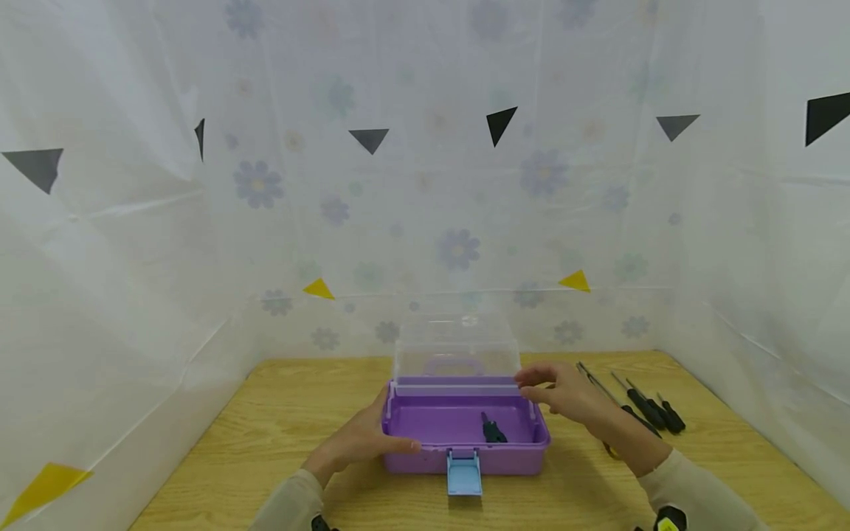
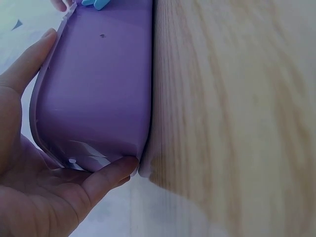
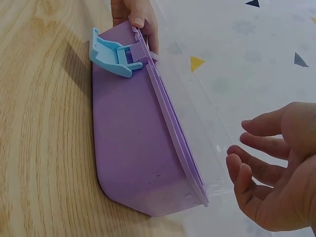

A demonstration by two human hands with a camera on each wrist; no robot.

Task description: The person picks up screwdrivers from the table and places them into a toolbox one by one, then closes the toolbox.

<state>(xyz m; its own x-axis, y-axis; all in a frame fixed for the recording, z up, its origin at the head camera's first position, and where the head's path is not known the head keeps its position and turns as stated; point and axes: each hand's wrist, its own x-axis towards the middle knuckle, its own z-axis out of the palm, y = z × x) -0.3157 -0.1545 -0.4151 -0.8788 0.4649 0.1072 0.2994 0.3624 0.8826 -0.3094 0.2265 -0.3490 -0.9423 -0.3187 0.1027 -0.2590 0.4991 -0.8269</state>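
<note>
Resting on: wooden table, near the front edge, between both hands
Box: purple plastic toolbox, open, clear lid raised upright at the back, purple handle visible through it
Latch: light blue clasp, hanging open at the front wall
Inside: black pliers lying on the floor of the box, right of centre
Left hand: wrapped round the box's left end, thumb along the front rim, fingers curled at the back corner
Right hand: fingers relaxed and spread, just beside the lid's lower right corner, holding nothing
Right of box: screwdrivers in a row, black handles
Backdrop: white floral sheet with paper triangles
</note>
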